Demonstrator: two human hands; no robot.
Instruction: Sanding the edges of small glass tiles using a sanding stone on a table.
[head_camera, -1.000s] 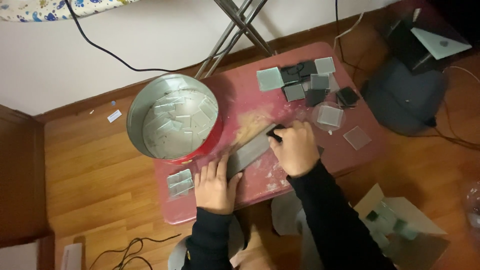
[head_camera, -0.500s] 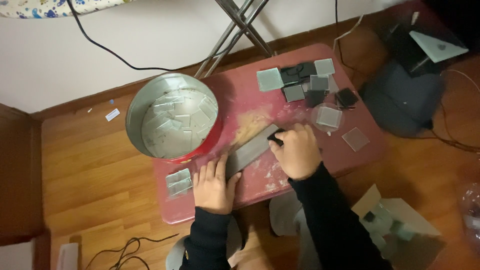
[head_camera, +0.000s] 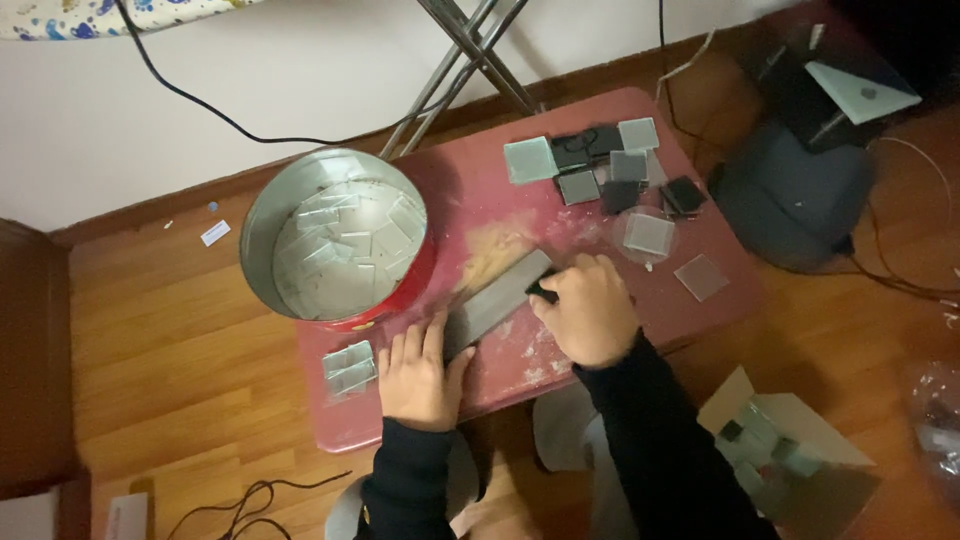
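Dead centre of the frame, a long grey rectangular block (head_camera: 497, 298), matte and stone-like, lies at a slant on the worn red tabletop (head_camera: 470, 205), and both hands are on it. The right hand (head_camera: 588, 312) is curled over its upper end with the fingers closed around a small dark piece (head_camera: 541, 291) pressed to the block's face; what that piece is cannot be told from here. The left hand (head_camera: 418, 368) lies flat, fingers spread, thumb and palm bracing the block's lower end. Pale dust and scuffs streak the tabletop around the block, and that powder looks slippery: if the bracing hand eases off, the block could skid and the right fingers could scrape along its gritty face. The small piece looks thin and hard-edged, so a slip could nick a fingertip or chip it. To the left stands a round metal tin (head_camera: 335, 235), shiny silver inside, red outside, holding a jumble of flat clear squares; it sits close to the tabletop's left edge, where a jolt might tip it. A small stack of clear squares (head_camera: 349, 366) rests just left of the left hand. At upper right lie loose square tiles (head_camera: 600, 165), some frosted, some dark, smooth and sharp-cornered, easily swept off by a sleeve.
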